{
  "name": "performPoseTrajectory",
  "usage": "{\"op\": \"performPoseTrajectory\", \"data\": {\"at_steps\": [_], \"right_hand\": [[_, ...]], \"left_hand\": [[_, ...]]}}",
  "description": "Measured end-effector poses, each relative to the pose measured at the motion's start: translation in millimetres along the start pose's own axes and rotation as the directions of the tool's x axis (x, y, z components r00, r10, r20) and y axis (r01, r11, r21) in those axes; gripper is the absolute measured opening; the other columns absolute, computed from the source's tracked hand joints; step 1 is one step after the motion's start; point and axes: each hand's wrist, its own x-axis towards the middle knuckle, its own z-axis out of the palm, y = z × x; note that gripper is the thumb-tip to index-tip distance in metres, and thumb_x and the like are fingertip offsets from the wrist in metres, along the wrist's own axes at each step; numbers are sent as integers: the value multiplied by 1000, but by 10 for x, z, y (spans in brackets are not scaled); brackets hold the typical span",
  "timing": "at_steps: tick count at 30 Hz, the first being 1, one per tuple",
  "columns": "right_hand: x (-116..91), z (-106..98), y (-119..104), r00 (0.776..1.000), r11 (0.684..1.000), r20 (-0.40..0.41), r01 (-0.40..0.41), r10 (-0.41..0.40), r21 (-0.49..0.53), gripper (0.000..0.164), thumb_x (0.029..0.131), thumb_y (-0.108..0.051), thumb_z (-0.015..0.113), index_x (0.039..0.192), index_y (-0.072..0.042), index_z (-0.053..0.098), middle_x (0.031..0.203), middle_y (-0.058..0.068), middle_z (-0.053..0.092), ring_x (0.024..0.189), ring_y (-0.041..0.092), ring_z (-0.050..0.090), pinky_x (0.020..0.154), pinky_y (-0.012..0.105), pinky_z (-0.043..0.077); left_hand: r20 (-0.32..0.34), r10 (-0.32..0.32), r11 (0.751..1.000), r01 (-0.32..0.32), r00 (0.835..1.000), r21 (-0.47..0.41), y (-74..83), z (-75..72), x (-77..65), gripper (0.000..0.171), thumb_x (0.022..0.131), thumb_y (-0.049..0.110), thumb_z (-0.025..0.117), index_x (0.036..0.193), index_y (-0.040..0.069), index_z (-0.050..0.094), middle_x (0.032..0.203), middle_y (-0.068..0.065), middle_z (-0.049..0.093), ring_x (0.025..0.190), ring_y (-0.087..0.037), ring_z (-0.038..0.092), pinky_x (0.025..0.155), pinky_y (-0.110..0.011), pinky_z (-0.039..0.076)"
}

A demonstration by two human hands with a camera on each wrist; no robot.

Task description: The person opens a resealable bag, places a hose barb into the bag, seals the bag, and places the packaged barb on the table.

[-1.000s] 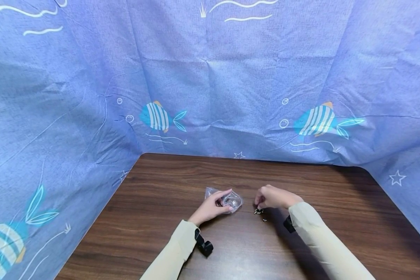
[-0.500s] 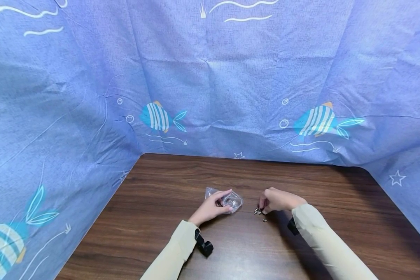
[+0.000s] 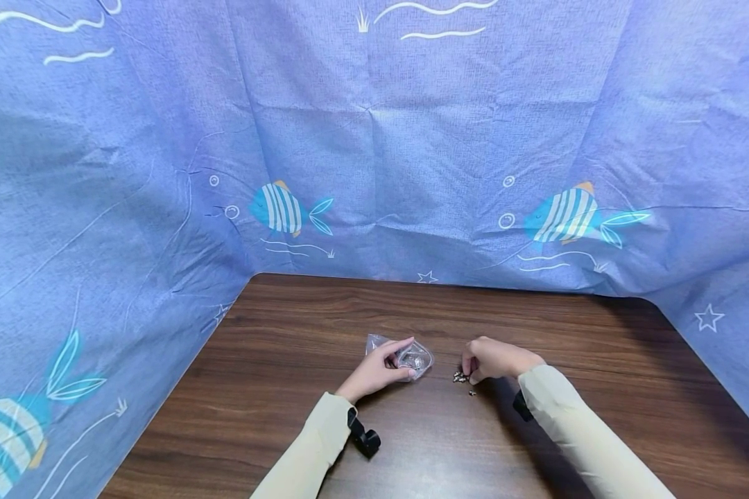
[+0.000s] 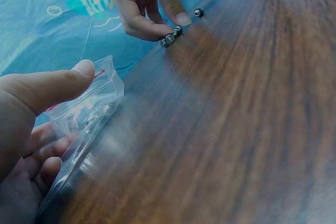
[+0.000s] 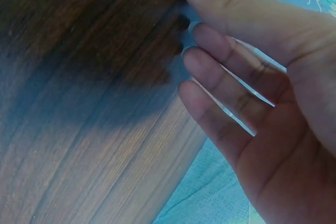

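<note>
Left hand (image 3: 377,369) fingers pinch clear zip bag (image 4: 86,114) mouth up off table (image 3: 287,346), ready; right hand (image 3: 493,359) fingers pinch at loose nuts (image 4: 171,36).

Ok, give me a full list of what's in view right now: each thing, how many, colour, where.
Clear zip bag: one, transparent with a red strip at its mouth, on the table left of centre, small metal pieces inside.
Small metal pieces: a little cluster, count unclear, dark silvery, on the table right of the bag; one lone piece lies nearer the person.
Table: one, dark brown wood grain.
Cloth backdrop: blue with striped fish, behind and at both sides.
Left hand: holds the bag between thumb and fingers; cream sleeve.
Right hand: fingertips at the cluster; a grip on a piece is not clear; cream sleeve.
</note>
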Motion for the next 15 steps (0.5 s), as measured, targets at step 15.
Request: {"op": "performPoseTrajectory", "data": {"at_steps": [15], "right_hand": [[23, -2, 3, 1000, 999, -7, 3, -4, -49, 10, 75, -3, 74, 72, -11, 69, 68, -10, 61, 61, -3, 46, 57, 17, 42]], "left_hand": [[-1, 0, 1000, 0, 1000, -7, -7, 4, 0, 65, 83, 27, 76, 141, 15, 50, 99, -6, 59, 79, -10, 51, 67, -20, 43]]}}
